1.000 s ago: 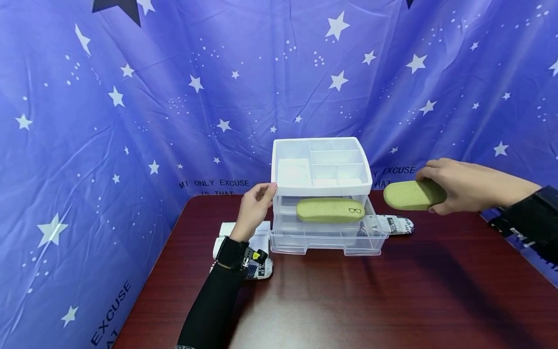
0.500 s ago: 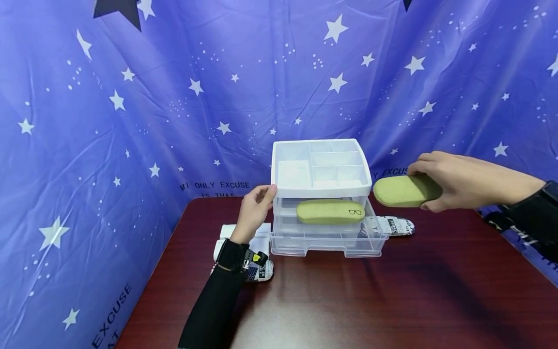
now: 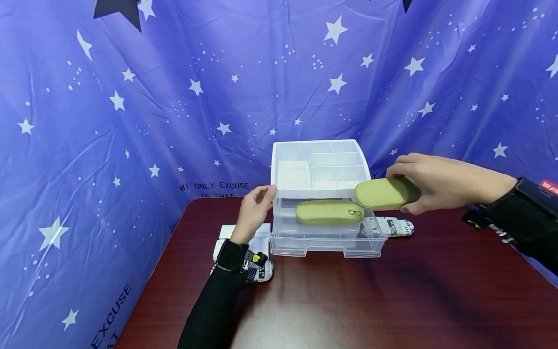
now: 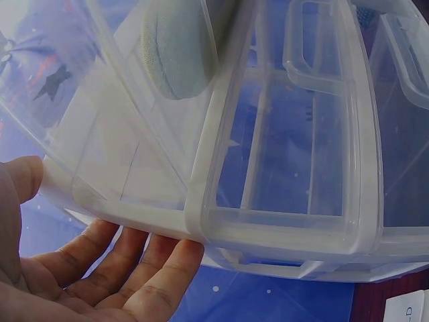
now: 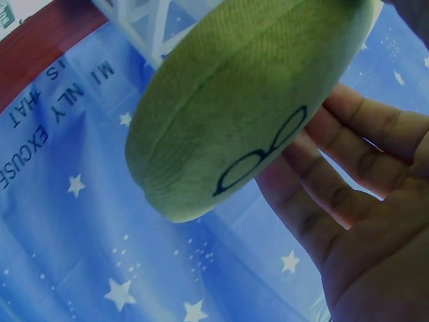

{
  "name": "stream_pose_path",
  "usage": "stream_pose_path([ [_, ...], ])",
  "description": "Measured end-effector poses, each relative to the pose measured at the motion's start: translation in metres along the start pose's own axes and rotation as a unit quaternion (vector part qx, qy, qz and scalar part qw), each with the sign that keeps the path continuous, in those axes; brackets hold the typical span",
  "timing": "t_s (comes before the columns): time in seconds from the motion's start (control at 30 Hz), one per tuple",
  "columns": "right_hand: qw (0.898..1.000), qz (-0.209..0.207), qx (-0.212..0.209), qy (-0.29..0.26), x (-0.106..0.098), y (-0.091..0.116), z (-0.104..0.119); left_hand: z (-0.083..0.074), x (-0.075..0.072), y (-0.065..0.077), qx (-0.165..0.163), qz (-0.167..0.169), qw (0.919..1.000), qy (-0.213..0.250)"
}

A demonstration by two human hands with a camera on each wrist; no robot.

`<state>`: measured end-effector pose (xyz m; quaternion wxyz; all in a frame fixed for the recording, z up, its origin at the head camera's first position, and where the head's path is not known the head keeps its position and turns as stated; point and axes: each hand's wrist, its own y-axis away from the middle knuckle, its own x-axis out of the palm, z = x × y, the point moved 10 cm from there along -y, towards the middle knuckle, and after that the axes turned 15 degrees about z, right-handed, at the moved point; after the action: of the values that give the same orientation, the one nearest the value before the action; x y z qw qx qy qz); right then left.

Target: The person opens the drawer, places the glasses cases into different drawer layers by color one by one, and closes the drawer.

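Note:
My right hand grips a yellow-green glasses case by its right end, thumb below and fingers above. The case is held in the air and overlaps the right front corner of the drawer unit's white top. In the right wrist view the case shows a printed pair of glasses. A similar glasses case lies across a clear pulled-out drawer, glasses print at its right end. My left hand holds the unit's left side, thumb at the front corner; the left wrist view shows fingertips against the white frame.
The top tray has several compartments. A patterned case with printed lettering sticks out behind the drawer's right side. White boxes and another patterned case lie left of the unit, partly behind my left wrist.
My right hand has carried the held glasses case leftward, from beside the drawer unit to overlapping its right front corner. The left hand and the case in the drawer stay put.

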<state>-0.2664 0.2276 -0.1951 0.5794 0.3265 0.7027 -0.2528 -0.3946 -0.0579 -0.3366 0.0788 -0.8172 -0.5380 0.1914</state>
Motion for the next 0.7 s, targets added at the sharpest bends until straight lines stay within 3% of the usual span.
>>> stream_pose_path([
  [0.33,0.999,0.0,-0.052,-0.013,0.0,-0.025,0.028,0.002,-0.001,0.0,0.0,-0.002,1.0,0.002],
  [0.7,0.996,0.015,-0.077,-0.033,0.009,-0.049,0.05,0.002,0.0,-0.002,0.004,0.0,1.0,0.008],
])
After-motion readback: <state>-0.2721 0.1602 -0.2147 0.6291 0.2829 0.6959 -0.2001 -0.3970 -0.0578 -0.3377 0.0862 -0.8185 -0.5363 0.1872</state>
